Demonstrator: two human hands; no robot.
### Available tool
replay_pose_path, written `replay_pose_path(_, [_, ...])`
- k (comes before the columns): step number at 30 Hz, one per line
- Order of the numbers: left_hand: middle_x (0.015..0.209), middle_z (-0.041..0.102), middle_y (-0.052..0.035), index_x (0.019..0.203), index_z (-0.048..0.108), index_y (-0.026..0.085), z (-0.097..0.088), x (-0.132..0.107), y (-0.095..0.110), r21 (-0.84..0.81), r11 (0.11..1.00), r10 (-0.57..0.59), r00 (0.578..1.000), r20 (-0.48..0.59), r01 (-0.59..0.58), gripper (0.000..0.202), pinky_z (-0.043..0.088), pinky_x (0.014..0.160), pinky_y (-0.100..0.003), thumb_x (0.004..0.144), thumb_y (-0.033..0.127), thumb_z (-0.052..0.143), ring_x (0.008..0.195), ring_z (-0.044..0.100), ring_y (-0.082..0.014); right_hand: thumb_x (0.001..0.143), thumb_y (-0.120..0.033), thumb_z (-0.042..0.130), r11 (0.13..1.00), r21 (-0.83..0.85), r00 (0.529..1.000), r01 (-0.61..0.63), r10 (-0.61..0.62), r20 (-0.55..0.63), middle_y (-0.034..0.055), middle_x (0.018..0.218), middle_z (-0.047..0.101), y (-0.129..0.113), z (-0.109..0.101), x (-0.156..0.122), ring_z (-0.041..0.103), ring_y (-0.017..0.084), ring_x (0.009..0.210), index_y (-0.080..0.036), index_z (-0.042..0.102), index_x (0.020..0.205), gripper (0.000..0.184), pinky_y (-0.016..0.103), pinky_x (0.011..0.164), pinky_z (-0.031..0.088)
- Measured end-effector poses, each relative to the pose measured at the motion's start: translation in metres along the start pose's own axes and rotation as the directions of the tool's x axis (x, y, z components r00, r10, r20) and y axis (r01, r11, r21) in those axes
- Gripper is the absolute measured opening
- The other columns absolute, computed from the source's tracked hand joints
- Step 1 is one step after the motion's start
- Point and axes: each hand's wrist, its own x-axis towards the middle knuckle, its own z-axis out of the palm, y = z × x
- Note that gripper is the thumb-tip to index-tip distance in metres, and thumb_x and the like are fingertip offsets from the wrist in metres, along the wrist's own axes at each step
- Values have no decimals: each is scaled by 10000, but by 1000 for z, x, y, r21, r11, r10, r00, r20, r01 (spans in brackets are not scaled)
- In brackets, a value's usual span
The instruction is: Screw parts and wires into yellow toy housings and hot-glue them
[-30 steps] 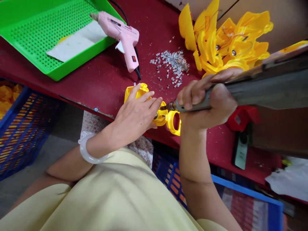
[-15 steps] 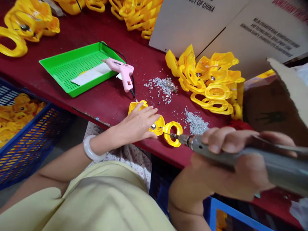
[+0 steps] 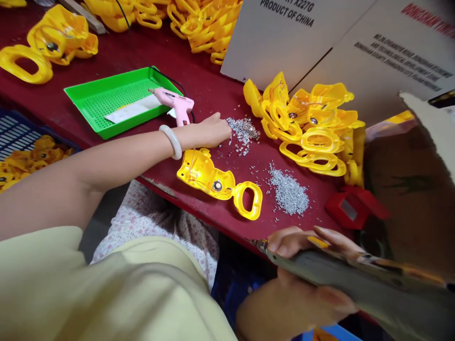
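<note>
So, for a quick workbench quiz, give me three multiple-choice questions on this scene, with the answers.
1. What is the left hand nearest to?
A. the green tray
B. a pile of silvery studs
C. the cardboard sheets

2. What colour is the glue gun?
A. pink
B. blue
C. yellow

3. The rotary tool in the right hand:
A. lies on the table
B. sits in the green tray
C. is held clear of the yellow plastic moulding

Answers:
1. B, the fingertips end at the pile's edge.
2. A, its body shows pink.
3. C, its tip is apart from the moulding.
</note>
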Motion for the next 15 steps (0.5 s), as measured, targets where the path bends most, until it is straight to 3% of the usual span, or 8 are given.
replay_pose_path(3, [857, 702, -101, 842, 701, 122, -5, -3, 2, -37, 998, -44, 998, -33, 43, 223, 374, 930, -417, 751, 26, 523, 897, 646, -248, 713, -457, 682, 995, 96, 999, -5, 1, 46, -39, 584, 543, -1, 2, 2, 511, 140, 472, -230, 670, 1044, 401, 297, 402, 476])
replay_pose_path(6, [824, 688, -85, 857, 691, 119, -22, -24, 6, -183, 981, -105, 977, -187, 71, 193, 410, 905, -416, 731, 70, 553, 890, 650, -257, 684, -405, 717, 992, 104, 996, -66, 59, 68, -54, 571, 521, -3, 14, 6, 505, 122, 463, -244, 681, 955, 317, 283, 420, 487])
replay_pose_path(8, [784, 671, -58, 849, 675, 136, -35, -51, 15, -337, 941, -141, 942, -303, 32, 189, 452, 818, -373, 732, 86, 535, 829, 649, -231, 689, -345, 667, 997, 71, 1000, -29, 30, -2, -61, 527, 511, -5, 22, 7, 471, 121, 409, -240, 683, 909, 245, 280, 382, 456])
replay_pose_path(11, [724, 647, -14, 786, 635, 171, -48, -101, 36, -551, 831, -173, 907, -385, -75, 133, 469, 696, -309, 759, 110, 521, 699, 622, -167, 661, -286, 583, 998, 16, 989, 65, -62, -132, -75, 463, 468, -10, 30, 12, 374, 120, 325, -242, 689, 881, 248, 275, 303, 362])
replay_pose_path(15, [730, 653, 18, 758, 599, 173, -47, -161, 71, -790, 591, -249, 894, -373, -165, 93, 470, 623, -229, 791, 98, 557, 652, 595, -103, 693, -303, 595, 994, 41, 989, 103, -97, -113, -81, 462, 450, -24, 40, 20, 312, 110, 296, -245, 690, 881, 218, 285, 278, 300])
